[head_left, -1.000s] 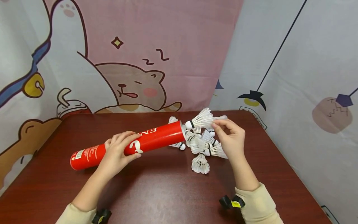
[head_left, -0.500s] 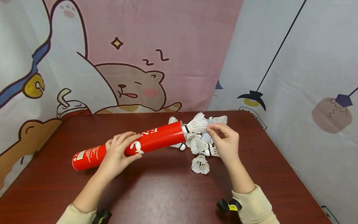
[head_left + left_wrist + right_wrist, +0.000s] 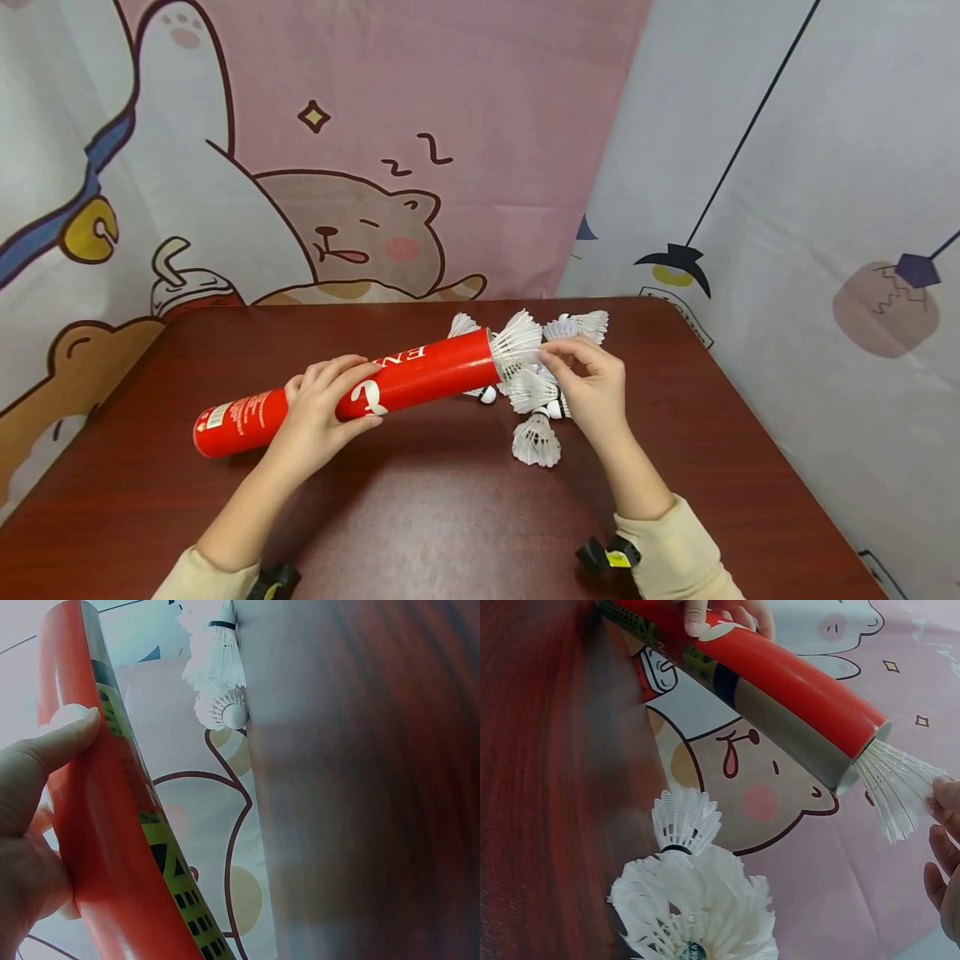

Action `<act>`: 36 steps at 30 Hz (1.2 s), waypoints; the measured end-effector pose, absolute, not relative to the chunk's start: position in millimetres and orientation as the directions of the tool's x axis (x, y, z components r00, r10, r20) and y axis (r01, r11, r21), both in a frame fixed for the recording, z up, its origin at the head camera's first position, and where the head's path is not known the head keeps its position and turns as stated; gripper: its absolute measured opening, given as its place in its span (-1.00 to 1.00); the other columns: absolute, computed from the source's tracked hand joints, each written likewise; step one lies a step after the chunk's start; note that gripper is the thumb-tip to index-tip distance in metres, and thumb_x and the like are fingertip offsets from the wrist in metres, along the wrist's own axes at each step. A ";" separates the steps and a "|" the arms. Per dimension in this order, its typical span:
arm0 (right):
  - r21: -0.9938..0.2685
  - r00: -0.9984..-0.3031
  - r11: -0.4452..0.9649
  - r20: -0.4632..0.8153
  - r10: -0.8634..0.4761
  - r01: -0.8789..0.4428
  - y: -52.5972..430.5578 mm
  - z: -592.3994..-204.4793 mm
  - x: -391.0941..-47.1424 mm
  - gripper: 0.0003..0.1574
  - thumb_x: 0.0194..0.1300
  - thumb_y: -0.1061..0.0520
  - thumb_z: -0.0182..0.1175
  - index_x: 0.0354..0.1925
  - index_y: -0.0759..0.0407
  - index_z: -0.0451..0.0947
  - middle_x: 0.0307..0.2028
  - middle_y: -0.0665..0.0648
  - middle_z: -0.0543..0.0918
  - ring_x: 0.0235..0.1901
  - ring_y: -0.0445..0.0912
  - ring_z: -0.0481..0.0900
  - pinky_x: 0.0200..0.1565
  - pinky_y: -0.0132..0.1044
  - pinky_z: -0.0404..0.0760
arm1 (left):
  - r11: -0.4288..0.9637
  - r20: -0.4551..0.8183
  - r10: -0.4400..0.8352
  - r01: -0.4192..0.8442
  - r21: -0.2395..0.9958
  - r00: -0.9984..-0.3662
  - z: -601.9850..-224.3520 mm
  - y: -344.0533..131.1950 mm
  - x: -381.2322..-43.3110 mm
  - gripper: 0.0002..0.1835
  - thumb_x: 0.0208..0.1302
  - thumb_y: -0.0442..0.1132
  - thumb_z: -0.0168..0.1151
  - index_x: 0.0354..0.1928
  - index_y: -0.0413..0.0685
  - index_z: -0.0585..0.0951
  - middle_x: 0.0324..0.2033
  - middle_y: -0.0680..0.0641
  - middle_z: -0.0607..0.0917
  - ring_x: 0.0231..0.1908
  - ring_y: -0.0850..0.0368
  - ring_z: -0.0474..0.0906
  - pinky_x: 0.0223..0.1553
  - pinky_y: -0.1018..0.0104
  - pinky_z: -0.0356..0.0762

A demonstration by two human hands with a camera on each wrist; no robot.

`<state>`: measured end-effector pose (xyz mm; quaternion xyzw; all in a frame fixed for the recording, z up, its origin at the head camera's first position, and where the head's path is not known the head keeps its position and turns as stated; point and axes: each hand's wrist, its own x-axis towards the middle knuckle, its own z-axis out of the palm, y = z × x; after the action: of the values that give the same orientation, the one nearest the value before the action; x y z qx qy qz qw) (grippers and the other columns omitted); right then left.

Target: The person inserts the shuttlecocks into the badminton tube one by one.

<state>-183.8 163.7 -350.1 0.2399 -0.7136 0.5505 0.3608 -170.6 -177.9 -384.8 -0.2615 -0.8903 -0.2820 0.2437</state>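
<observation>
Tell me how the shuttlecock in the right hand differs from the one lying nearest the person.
The held shuttlecock is pinched by the right hand; the nearest shuttlecock lies on the table, in neither hand. The held shuttlecock's head is hidden inside the red tube; the nearest shuttlecock is outside it. Both have white skirts.

Reddish-brown table (image 3: pixel 435 517), pink-and-white backdrop (image 3: pixel 525 125), printed sleeping bear (image 3: pixel 352 208), yellow bell (image 3: pixel 90 231)
</observation>
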 end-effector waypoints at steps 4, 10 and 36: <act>-0.619 -0.640 0.312 0.767 0.043 -0.721 151.0 -337.6 -170.8 -0.85 -0.05 0.58 0.32 -0.45 0.46 0.64 -0.51 0.29 0.62 -0.48 -0.19 0.45 -0.37 -0.46 0.40 | 0.702 0.580 0.330 0.605 0.377 -0.745 -384.6 -177.9 -170.2 -0.24 -0.21 -0.19 0.62 0.17 0.14 0.53 0.12 -0.04 0.47 0.07 -0.04 0.30 -0.10 -0.10 0.05; -0.620 -0.652 0.323 0.758 0.013 -0.715 143.4 -339.2 -166.8 -0.84 -0.07 0.58 0.34 -0.44 0.47 0.64 -0.51 0.30 0.63 -0.47 -0.15 0.48 -0.35 -0.44 0.40 | 0.698 0.584 0.331 0.609 0.377 -0.741 -385.4 -176.9 -169.7 -0.23 -0.21 -0.18 0.62 0.17 0.15 0.53 0.12 -0.04 0.47 0.08 -0.03 0.30 -0.10 -0.08 0.05; -0.664 -0.690 0.197 0.714 -0.122 -0.722 133.7 -351.6 -172.6 -0.83 -0.06 0.62 0.29 -0.48 0.46 0.61 -0.53 0.26 0.59 -0.46 -0.16 0.42 -0.36 -0.42 0.38 | 0.691 0.572 0.340 0.611 0.387 -0.746 -384.0 -176.3 -170.3 -0.22 -0.22 -0.19 0.62 0.18 0.15 0.53 0.13 -0.04 0.47 0.09 -0.02 0.29 -0.09 -0.09 0.05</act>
<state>-172.6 133.7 -351.6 0.2904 -0.7264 0.5631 0.2662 -170.3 -176.3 -384.0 -0.2676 -0.8888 -0.2882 0.2351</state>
